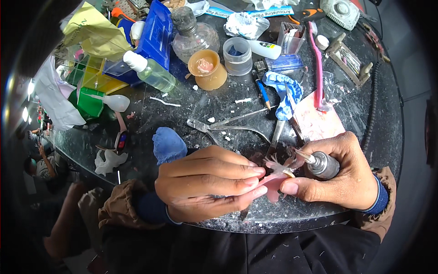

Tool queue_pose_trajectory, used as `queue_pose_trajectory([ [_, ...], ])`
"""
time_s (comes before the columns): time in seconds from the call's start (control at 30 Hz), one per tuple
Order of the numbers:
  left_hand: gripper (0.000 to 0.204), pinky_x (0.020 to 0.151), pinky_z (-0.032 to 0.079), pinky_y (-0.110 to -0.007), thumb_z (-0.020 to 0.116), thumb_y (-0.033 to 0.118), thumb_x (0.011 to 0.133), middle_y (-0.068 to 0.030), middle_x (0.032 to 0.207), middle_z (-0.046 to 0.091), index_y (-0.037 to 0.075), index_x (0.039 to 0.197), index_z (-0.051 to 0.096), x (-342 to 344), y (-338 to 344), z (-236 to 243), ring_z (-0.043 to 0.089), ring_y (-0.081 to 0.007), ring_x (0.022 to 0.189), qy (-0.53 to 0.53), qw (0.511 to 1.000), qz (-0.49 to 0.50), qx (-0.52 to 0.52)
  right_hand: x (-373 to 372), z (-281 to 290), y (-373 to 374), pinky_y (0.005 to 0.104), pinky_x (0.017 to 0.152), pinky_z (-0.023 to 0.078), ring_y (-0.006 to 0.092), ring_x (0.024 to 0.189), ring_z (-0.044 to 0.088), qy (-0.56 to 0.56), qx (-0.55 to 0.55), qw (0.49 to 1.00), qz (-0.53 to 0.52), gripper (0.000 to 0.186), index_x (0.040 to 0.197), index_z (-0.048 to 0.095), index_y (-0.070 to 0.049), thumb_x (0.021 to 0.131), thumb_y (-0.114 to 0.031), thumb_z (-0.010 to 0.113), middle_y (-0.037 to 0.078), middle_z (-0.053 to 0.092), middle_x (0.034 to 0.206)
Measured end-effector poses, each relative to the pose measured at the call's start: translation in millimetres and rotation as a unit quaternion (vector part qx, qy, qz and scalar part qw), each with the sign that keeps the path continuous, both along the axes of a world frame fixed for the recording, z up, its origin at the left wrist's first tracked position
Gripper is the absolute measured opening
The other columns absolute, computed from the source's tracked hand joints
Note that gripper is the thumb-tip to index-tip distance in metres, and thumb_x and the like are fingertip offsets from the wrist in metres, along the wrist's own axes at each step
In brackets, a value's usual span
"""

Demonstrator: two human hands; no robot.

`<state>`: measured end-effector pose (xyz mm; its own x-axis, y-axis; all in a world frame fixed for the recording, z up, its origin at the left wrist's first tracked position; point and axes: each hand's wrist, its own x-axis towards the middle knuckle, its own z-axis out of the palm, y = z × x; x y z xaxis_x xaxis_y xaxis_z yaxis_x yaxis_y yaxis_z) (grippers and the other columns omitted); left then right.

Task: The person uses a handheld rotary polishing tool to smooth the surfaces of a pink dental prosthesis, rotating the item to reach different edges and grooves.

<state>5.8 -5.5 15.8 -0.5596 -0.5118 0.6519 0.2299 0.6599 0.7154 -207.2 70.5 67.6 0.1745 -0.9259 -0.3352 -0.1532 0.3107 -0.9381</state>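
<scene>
Over the front edge of the bench, my left hand pinches a pink acrylic denture plate between thumb and fingers. My right hand is wrapped round a metal rotary handpiece, its tip pointing left at the plate. The right thumb rests by the plate's edge. Whitish wispy shavings stick up from the plate where the tip meets it; the exact contact is blurred. A blue plaster model lies just beyond the left hand. Wire-cutting pliers and a flat metal blade lie beyond both hands.
Farther back are a blue dental cast, a pink toothbrush, a rubber bowl, a clear jar, a glass burner and a spray bottle. A black cord runs along the right. Another person is at far left.
</scene>
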Motion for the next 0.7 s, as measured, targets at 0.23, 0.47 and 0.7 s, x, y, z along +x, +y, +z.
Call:
queue_pose_trajectory([
  [0.23,0.028,0.059,0.053,-0.027,0.085,-0.005,0.056,-0.0124,0.08,0.069,0.001,0.077,0.067,2,-3,-6,0.068,-0.0206,0.072,0.006,0.998,-0.026,0.048,-1,1,-2,0.0197,0.054,0.042,0.0036,0.06,0.055,-0.008,0.013,1.0,0.0,0.022,0.081,0.068,0.002,0.074,-0.014,0.081,0.002,0.064,0.066],
  [0.47,0.028,0.06,0.051,-0.028,0.086,-0.004,0.057,-0.0121,0.082,0.067,0.002,0.077,0.066,2,-2,-7,0.065,-0.0183,0.074,0.028,0.988,-0.045,0.145,-1,3,-2,0.0201,0.054,0.042,0.0038,0.06,0.054,-0.024,0.031,0.999,-0.022,0.023,0.084,0.069,0.003,0.077,-0.017,0.079,0.001,0.063,0.066],
  [0.7,0.023,0.068,0.053,-0.027,0.08,-0.006,0.066,-0.0153,0.088,0.068,-0.001,0.085,0.068,6,-3,-3,0.067,-0.0203,0.081,-0.004,0.983,-0.063,0.171,1,-2,-1,0.0201,0.054,0.042,0.0023,0.06,0.053,-0.027,0.001,1.0,0.004,0.022,0.088,0.071,0.001,0.078,-0.018,0.078,-0.001,0.062,0.064],
])
